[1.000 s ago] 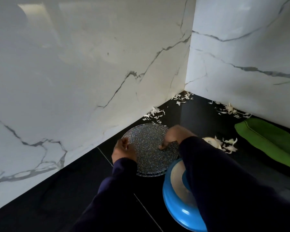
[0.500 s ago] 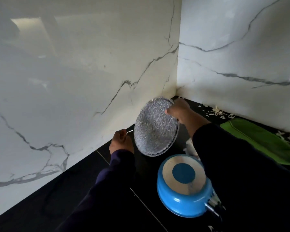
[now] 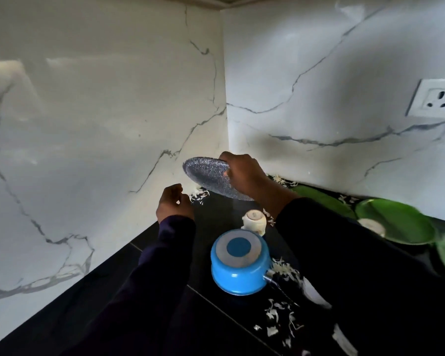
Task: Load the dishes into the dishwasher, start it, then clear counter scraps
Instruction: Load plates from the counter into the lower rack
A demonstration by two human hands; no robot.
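Note:
My right hand (image 3: pixel 244 176) grips the rim of a round speckled grey plate (image 3: pixel 208 177) and holds it tilted in the air above the black counter (image 3: pixel 108 299), near the wall corner. My left hand (image 3: pixel 174 202) hovers just left of the plate with its fingers curled; I cannot tell whether it holds anything. A blue saucepan (image 3: pixel 238 263) stands upside down on the counter below my right arm. A small white cup (image 3: pixel 253 219), also upside down, sits behind it. White scraps (image 3: pixel 198 195) lie by the wall, and more white scraps (image 3: pixel 280 317) lie right of the saucepan.
Green leaf-shaped plates (image 3: pixel 396 224) lie along the right wall, one with a white cup (image 3: pixel 371 226) on it. A wall socket (image 3: pixel 438 98) sits at the upper right. Marble walls meet in a corner (image 3: pixel 225 104) behind the counter.
The speckled plate has gone from flat on the counter to lifted and tilted in my right hand. My left hand has come off its rim. The view has swung up and right.

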